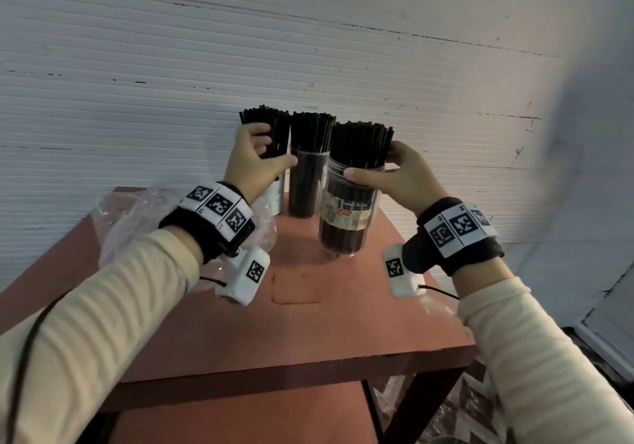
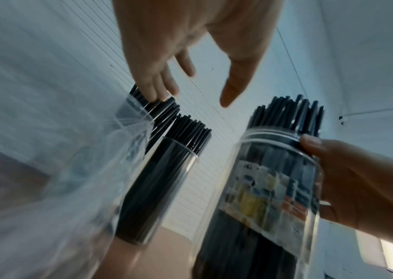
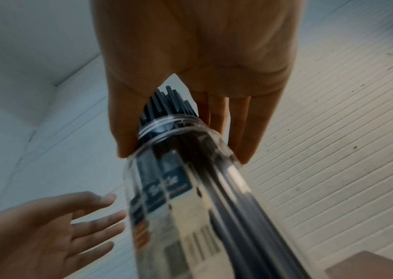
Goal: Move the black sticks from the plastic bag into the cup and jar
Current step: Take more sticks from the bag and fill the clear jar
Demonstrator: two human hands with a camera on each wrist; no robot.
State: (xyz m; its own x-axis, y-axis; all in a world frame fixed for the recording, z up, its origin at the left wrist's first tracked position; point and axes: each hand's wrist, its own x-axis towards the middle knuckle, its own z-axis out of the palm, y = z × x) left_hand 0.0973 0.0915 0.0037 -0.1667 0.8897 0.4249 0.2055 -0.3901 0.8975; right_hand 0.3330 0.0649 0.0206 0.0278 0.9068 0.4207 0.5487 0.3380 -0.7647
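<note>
Head view, right hand [image 1: 399,177] gripping clear ribbed jar [image 1: 346,217], left hand [image 1: 255,162] fingers spread

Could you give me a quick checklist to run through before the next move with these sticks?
1. Right hand grips the jar at its rim, thumb on one side and fingers on the other: ok.
2. Jar stands upright on the table: ok.
3. Left hand is free to help. Its fingers only touch the sticks in the white cup, and its thumb is apart: ok.
4. Plastic bag is emptied of sticks. It lies crumpled and is partly hidden behind the left wrist: cannot tell.
5. Jar has room for more sticks. It looks densely packed: cannot tell.
</note>
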